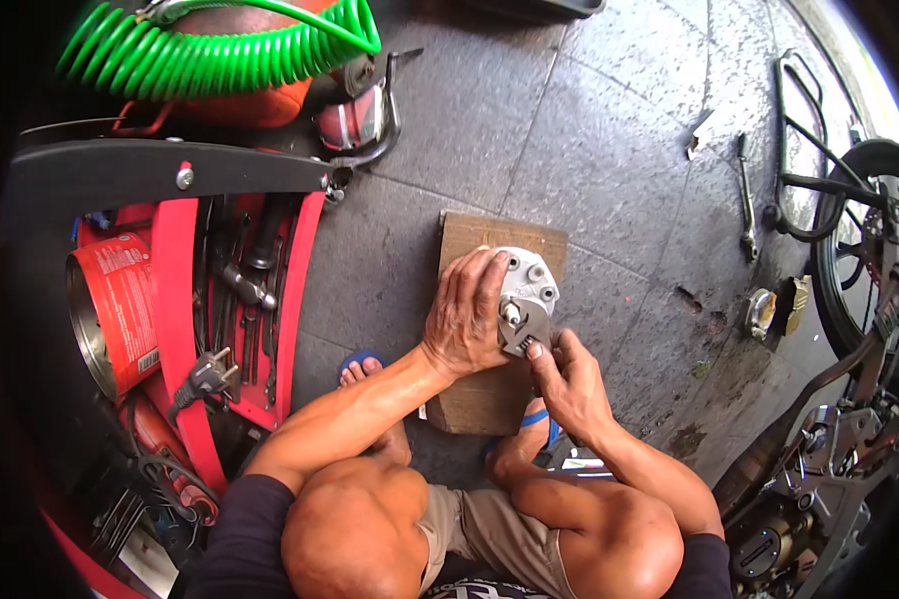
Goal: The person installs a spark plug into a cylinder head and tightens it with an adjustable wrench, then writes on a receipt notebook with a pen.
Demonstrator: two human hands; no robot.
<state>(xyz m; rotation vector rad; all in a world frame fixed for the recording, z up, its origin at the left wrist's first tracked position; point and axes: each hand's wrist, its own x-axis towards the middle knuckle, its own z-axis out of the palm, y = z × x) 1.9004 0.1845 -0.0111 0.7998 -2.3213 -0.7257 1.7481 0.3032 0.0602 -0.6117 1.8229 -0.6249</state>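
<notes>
Wrapped around the left side of a silver metal casting (531,270) with several round bosses and holes is my left hand (463,314). The casting rests on a brown cardboard box (474,407) between my feet. Against the casting's near end lies a flat dark grey metal plate (531,321), beside a pale round stud (510,313). My right hand (573,384) pinches the plate's lower edge between thumb and fingers. My left palm hides part of the casting, and whether the plate is fastened to it I cannot tell.
A red tool cart (300,290) holding hand tools stands at left, with a power plug (205,379) hanging on it and a green coiled hose (220,60) beyond. At right are a wrench (746,200), a roll of tape (760,313) and motorcycle parts (789,539).
</notes>
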